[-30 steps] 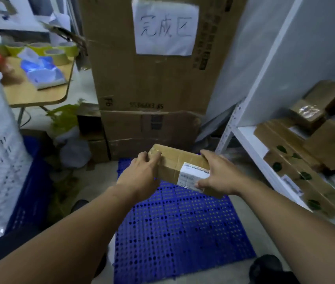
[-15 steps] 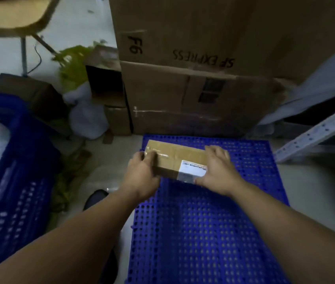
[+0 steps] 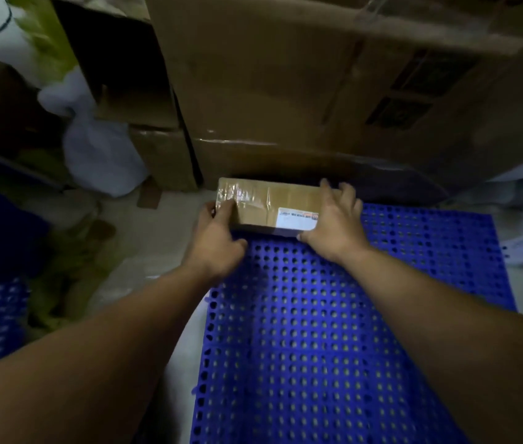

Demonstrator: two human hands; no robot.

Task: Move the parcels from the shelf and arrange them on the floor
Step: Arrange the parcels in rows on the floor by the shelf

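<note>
parcel (image 3: pixel 263 203): small brown taped carton, down at the far left corner of the blue perforated mat (image 3: pixel 349 331) on the floor (image 3: pixel 157 261), just in front of the big stacked cartons (image 3: pixel 285 91). near lower edge meets the mat; cannot tell whether full weight is down.

long axis left to right, parallel to the mat's far edge. held end to end: left hand (image 3: pixel 218 241) at the left end, right hand (image 3: pixel 333 225) at the right end. both equally near, parcel straight ahead between them.

left fingers (image 3: pixel 225 209) curled round the left end over the taped top edge. right fingers (image 3: pixel 346 191) spread across the top and bent over the far edge, thumb along the near bottom corner. both hands gripping the parcel.

judged step: setting down and squaring to the mat corner. release probably best straight outward, left hand to the left, right hand to the right, given little room between parcel and cartons behind.

writing: white shipping label (image 3: pixel 297 218) at the near right of the parcel, orange strip along its top; print too small to read. dark printed blocks (image 3: pixel 413 97) on the big carton, blurred, not legible. no brand made out.

white bag (image 3: pixel 100 155) left of the cartons.
</note>
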